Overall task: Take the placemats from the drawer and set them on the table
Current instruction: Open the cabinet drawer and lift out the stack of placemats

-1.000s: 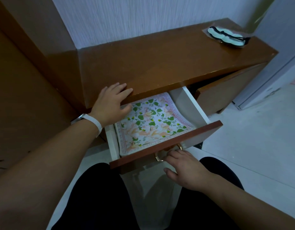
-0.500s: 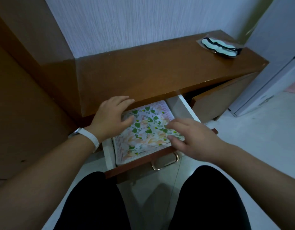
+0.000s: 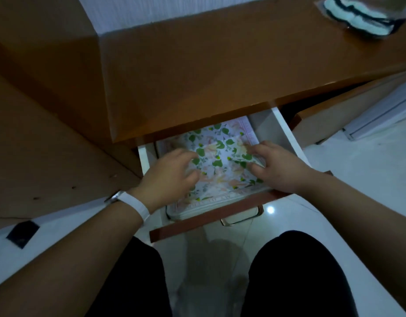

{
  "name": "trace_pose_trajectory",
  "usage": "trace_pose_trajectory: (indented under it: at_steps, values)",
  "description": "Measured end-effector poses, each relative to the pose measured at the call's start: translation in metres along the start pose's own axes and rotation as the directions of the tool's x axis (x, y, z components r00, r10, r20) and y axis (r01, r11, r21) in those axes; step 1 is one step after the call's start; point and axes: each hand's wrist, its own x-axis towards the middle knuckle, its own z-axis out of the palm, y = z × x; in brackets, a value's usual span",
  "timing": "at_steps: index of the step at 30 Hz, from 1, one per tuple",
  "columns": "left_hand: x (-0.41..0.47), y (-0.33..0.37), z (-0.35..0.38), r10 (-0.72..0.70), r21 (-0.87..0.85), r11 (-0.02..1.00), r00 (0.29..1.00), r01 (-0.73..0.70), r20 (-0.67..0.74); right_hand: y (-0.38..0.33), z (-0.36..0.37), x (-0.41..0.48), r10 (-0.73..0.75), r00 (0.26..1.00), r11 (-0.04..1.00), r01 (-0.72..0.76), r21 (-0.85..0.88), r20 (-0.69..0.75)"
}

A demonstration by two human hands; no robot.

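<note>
Currently reaching into the open drawer with both hands.
Pinches the lifted right edge of the floral placemats with the right hand; rests the blurred left hand on their left part, fingers curled, cannot tell whether gripping. Stacked flat inside the drawer, just under the near edge of the desk.

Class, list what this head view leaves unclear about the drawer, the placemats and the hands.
1. Placemats: count unknown; head view, the stack's front edge is blurred.
2. Drawer: its back is hidden under the table top, head view.
3. Left hand: motion blur hides whether its fingers grip.
4. Packet: cut off by the top edge; contents unclear.
</note>
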Motion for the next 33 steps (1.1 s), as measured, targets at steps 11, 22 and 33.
trace_pose_trajectory:
  at_steps: [11,22,33]
  values:
    - [-0.011,0.045,-0.018,-0.407,-0.043,0.893,0.843,0.449,0.353,-0.014,-0.041,-0.020,0.253,0.934,0.967,-0.247,-0.055,0.251]
    - [-0.007,0.068,0.006,-0.792,-0.111,0.466,0.469,0.878,0.391,-0.011,-0.049,-0.015,0.330,0.837,0.944,-0.303,-0.132,0.436]
    - [0.001,0.056,0.009,-0.818,-0.170,0.343,0.383,0.924,0.429,-0.019,-0.028,0.011,0.514,0.630,0.849,-0.470,-0.240,0.582]
